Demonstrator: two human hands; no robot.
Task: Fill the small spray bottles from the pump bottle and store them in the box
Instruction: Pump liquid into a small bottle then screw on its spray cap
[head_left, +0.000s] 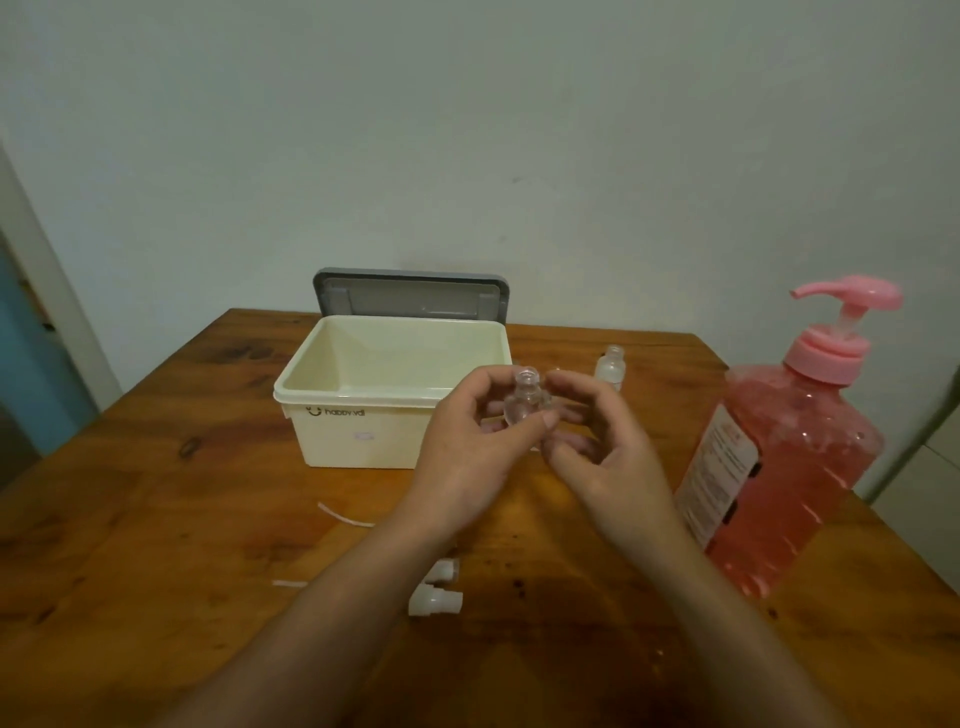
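My left hand (467, 441) holds a small clear bottle (523, 397) upright by its body, its neck uncapped, in front of the cream box (358, 431). My right hand (608, 457) is right beside it with curled fingers; whether it touches the bottle is unclear. A second small uncapped bottle (611, 366) stands on the table behind my right hand. The large pump bottle (789, 452) of pink liquid with a pink pump head stands at the right. Two white spray caps (435, 597) lie near my left forearm.
The box is open and looks empty, with its grey lid (410, 293) standing up behind it against the wall. Two thin white tubes (343, 517) lie on the wooden table (156, 519). The table's right edge runs close behind the pump bottle.
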